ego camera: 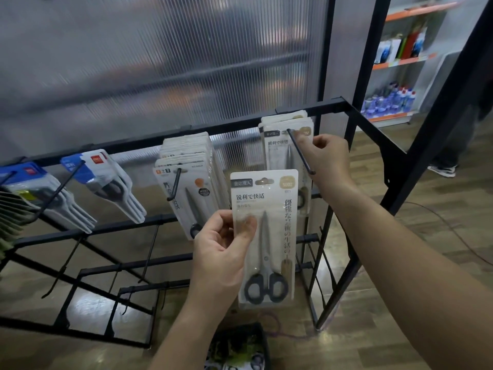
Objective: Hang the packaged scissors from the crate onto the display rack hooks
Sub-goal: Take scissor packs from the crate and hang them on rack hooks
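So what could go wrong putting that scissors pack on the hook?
The left hand pinches the scissors pack by one edge, so it might slip. Its small hang hole could miss the upturned tip of the hook. The right hand sits close to that tip and might get poked.

Left hand (pixel 221 252) pinches scissors pack (pixel 266 236); right hand (pixel 325 158) holds hung packs (pixel 277 148)

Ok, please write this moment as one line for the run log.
phase: hanging | left hand: pinches scissors pack, unhung | right hand: at hung packs behind right hook | crate: below
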Demonstrator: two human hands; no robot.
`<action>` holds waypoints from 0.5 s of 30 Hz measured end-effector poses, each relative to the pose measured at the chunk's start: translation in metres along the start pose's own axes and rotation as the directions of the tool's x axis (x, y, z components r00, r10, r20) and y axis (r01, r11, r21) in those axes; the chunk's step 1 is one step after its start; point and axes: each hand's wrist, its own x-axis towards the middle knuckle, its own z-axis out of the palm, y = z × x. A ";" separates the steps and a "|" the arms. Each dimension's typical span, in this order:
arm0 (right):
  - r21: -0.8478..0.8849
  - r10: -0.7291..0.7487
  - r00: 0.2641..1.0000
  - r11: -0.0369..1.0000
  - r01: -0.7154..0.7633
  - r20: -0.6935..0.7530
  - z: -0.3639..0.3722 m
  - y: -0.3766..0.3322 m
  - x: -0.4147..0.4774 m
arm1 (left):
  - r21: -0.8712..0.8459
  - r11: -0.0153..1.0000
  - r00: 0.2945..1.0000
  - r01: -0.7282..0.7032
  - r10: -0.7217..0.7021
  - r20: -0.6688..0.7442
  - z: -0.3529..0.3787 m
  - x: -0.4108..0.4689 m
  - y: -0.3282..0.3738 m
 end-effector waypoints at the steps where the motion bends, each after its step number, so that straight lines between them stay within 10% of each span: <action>1: -0.019 -0.004 1.000 1.000 0.004 -0.004 0.000 0.000 0.002 | 0.011 1.000 1.000 -0.007 0.006 0.007 0.001 -0.001 0.000; 15: -0.018 0.061 0.986 0.998 -0.058 0.153 -0.045 0.014 -0.034 | 0.043 0.997 0.994 -0.062 0.058 0.089 0.044 -0.005 0.008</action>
